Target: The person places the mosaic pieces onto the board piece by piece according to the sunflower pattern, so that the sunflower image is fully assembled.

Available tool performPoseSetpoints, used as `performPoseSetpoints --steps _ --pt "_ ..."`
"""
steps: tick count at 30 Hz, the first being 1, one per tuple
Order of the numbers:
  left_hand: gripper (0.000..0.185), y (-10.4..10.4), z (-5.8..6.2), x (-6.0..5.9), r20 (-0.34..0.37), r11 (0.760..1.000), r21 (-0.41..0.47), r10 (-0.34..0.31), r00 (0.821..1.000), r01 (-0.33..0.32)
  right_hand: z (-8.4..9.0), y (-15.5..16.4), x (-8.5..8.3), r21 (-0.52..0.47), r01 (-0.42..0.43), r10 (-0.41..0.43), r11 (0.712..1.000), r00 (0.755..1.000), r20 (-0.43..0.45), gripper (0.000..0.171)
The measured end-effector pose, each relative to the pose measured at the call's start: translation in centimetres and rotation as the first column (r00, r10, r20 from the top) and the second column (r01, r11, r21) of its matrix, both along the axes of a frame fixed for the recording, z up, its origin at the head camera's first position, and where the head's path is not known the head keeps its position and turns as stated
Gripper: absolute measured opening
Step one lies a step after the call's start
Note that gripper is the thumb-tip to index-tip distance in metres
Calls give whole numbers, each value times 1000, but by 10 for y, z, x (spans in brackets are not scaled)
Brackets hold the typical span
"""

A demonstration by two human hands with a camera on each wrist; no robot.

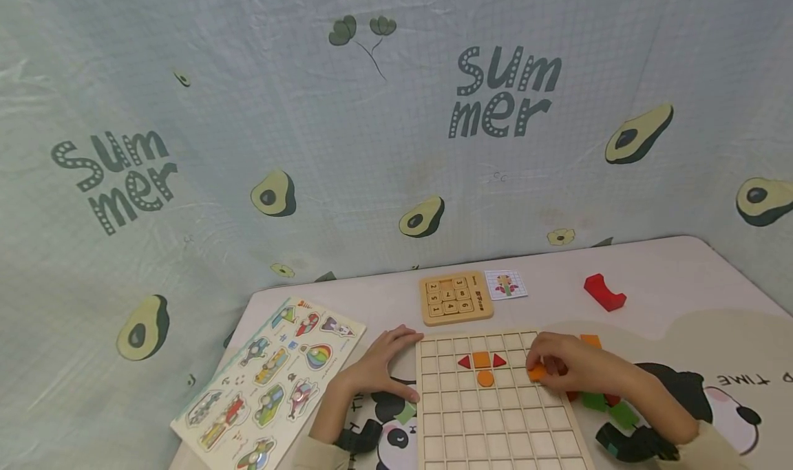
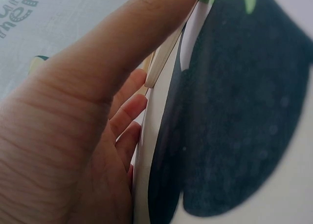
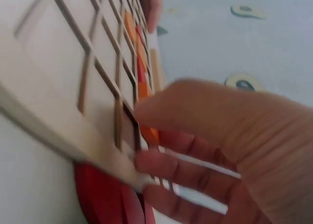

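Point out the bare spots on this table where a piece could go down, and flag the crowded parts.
Free: the stretch between the red block and the table's far right edge, and the gap between the animal puzzle board and the number puzzle. Crowded: the right hand holds an orange piece over loose pieces beside the grid board.

vehicle puzzle (image 1: pixel 268 382); number slider (image 1: pixel 455 298); pattern card (image 1: pixel 506 284); red block (image 1: pixel 604 292)

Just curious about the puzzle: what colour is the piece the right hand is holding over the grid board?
Orange. The piece shows best in the head view.
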State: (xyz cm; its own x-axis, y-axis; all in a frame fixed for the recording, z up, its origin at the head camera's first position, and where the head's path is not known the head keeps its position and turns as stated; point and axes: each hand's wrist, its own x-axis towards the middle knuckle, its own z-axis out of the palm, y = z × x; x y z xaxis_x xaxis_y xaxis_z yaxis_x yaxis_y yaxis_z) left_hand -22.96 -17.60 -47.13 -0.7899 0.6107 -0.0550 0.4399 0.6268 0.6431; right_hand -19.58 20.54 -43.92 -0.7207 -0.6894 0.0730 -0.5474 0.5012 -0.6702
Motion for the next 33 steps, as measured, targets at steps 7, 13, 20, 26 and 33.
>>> performPoseSetpoints --steps 7,13,20,26,33 --pt "94 0 -1 0 -2 1000 0 4 1000 -4 -1 -17 5 40 71 -70 997 997 -9 14" --pt "94 0 0 0 -6 1000 4 -3 1000 3 -9 -28 8 43 103 -101 994 994 -39 19" --pt "94 0 1 0 -3 1000 1 -5 1000 5 -16 -33 9 -4 98 -98 995 992 -75 12" --pt "94 0 1 0 -5 1000 1 -7 1000 7 -18 -33 9 18 123 -121 992 988 -96 12" --pt "94 0 -1 0 -6 1000 5 -11 1000 11 -22 -38 10 -33 104 -107 994 987 -122 3"
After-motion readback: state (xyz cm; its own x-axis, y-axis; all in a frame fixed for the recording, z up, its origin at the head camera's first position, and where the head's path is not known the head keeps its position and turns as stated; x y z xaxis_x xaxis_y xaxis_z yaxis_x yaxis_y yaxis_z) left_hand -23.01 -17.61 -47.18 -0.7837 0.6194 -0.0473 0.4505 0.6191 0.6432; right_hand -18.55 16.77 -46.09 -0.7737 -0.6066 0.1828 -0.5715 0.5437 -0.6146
